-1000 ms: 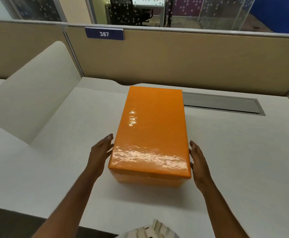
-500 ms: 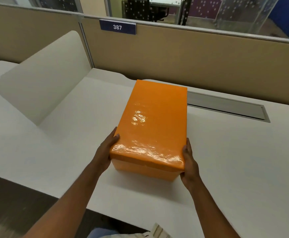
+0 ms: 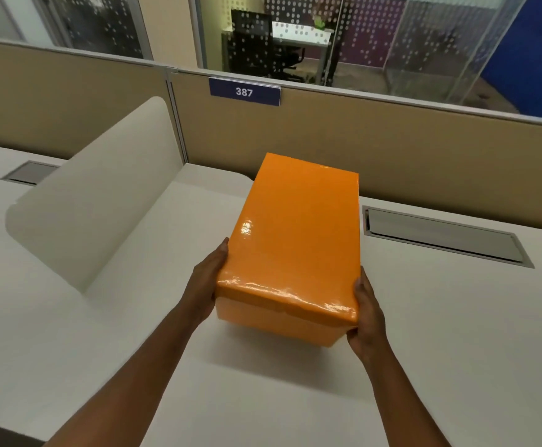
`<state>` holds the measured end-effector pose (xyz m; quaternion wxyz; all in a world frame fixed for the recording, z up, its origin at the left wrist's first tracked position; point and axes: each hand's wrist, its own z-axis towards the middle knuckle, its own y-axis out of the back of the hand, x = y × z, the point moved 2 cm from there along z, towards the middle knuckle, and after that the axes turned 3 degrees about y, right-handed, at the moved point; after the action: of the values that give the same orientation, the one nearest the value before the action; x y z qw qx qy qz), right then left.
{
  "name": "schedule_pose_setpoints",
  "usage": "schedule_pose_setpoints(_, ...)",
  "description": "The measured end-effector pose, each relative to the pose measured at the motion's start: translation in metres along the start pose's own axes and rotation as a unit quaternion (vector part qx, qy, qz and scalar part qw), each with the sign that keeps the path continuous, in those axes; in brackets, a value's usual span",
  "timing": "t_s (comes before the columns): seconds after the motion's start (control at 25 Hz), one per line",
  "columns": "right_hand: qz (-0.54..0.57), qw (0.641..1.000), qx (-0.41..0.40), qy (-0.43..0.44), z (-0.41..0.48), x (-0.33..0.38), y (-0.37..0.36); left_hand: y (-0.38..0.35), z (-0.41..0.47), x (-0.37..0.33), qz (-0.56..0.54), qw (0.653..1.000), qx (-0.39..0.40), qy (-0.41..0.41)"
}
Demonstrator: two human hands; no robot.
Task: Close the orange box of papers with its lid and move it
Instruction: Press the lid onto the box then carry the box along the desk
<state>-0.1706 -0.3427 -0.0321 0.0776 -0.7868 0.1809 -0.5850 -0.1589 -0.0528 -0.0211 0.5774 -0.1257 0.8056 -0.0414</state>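
Observation:
The orange box (image 3: 282, 327) has its glossy orange lid (image 3: 298, 233) fitted on top, so the papers inside are hidden. It is held just above the white desk (image 3: 424, 333), with a shadow under its near end. My left hand (image 3: 206, 279) presses the box's left side near the front corner. My right hand (image 3: 368, 312) grips the right front corner, fingers curled under the base.
A white curved divider panel (image 3: 95, 201) stands to the left. A grey cable tray slot (image 3: 443, 235) is set into the desk at the right of the box. A beige partition with a blue sign "387" (image 3: 244, 91) runs along the back.
My hands went from hovering beside the box to gripping both sides. The box has come up off the desk and the view has tilted upward and shifted.

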Motion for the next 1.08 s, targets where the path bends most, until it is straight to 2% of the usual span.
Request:
schedule_pose_setpoints(0.44,-0.037,0.997,0.062,0.017,0.11,-0.021,-0.183,0.143,0.125,-0.079,-0.093,0.99,-0.104,0.016)
schedule_pose_setpoints(0.8,-0.03,0.996,0.085,0.009,0.167,-0.055,-0.257,0.212,0.186,-0.092,-0.12,0.978,-0.169,0.007)
schedule_pose_setpoints(1.08,-0.041,0.995,0.087,0.001,0.189,-0.078,-0.281,0.24,0.211,-0.096,-0.112,0.972,-0.206,-0.007)
